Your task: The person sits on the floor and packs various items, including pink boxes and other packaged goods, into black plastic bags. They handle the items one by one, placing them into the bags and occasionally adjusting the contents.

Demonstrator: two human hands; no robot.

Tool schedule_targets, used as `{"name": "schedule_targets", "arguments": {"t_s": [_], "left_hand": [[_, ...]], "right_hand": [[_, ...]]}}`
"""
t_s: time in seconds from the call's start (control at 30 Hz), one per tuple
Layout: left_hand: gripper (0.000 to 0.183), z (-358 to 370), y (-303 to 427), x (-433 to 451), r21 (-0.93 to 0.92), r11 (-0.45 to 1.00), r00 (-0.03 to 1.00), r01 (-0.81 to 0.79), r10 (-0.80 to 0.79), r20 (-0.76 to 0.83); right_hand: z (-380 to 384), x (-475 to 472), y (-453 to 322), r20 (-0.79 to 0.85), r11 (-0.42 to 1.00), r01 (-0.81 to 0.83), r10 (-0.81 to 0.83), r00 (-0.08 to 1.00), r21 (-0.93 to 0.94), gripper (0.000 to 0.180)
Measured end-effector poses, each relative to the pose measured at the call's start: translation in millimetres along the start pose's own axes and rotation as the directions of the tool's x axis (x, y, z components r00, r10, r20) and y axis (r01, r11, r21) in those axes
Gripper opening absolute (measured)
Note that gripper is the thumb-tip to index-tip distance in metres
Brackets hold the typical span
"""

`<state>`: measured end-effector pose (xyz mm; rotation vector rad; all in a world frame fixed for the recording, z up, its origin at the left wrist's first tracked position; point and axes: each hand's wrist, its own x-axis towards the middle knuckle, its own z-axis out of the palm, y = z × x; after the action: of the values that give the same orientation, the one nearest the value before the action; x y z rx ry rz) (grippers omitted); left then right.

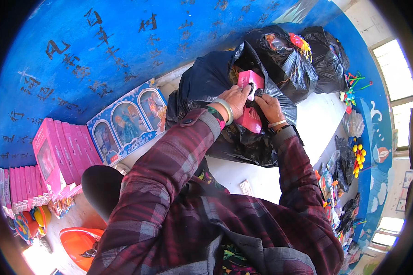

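A large black plastic bag (201, 80) stands before me with its mouth partly gaping. Two pink boxes show through it, an upper box (250, 78) near the opening and a lower box (250, 121) below my hands. My left hand (234, 99), with a pale bangle at the wrist, pinches a strip of black plastic over the upper box. Close by on the right, my right hand (271, 108) grips another piece of the black plastic between thumb and fingers. The rest of the bag's contents is hidden.
Two more full black bags (285, 62) (325, 58) stand against the blue wall (179, 31). To the left are a boxed doll set (127, 120), stacked pink boxes (67, 151) and an orange tub (77, 240). Assorted toys (359, 160) line the right wall.
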<state>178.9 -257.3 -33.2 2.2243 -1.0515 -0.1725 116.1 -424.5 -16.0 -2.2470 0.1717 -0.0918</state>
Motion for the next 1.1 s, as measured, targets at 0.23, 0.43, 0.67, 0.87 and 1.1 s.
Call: {"name": "schedule_targets", "arguments": {"t_s": [0.23,0.43,0.67,0.87,1.1], "left_hand": [[0.038,-26.8,-0.4,3.9,0.127,0.985,0.992,0.121,-0.124,0.017],[0.016,-65.0,-59.9,-12.4,-0.010,0.996,0.994,0.094,-0.094,-0.063],[0.010,-131.8,-108.0,-101.4,-0.984,0.081,0.883,-0.158,-0.436,-0.177],[0.028,-174.2,-74.1,-155.7,-0.941,0.317,0.791,0.120,-0.603,-0.102],[0.027,-165.0,-99.8,-182.6,-0.986,0.161,0.758,-0.042,-0.638,-0.137]], "right_hand": [[-20.2,-0.2,-11.8,0.122,0.968,0.181,-0.161,0.979,-0.175,0.020],[-115.0,10.1,17.8,-0.306,0.979,0.168,-0.197,0.931,-0.119,0.011],[-146.1,-6.2,-20.6,-0.905,0.990,-0.067,-0.086,0.417,-0.125,0.047],[-25.2,-15.3,-96.7,-0.366,0.773,0.377,-0.592,0.718,-0.510,0.032],[93.4,-28.5,-91.4,0.625,0.692,0.435,0.030,0.780,-0.576,0.041]]}}
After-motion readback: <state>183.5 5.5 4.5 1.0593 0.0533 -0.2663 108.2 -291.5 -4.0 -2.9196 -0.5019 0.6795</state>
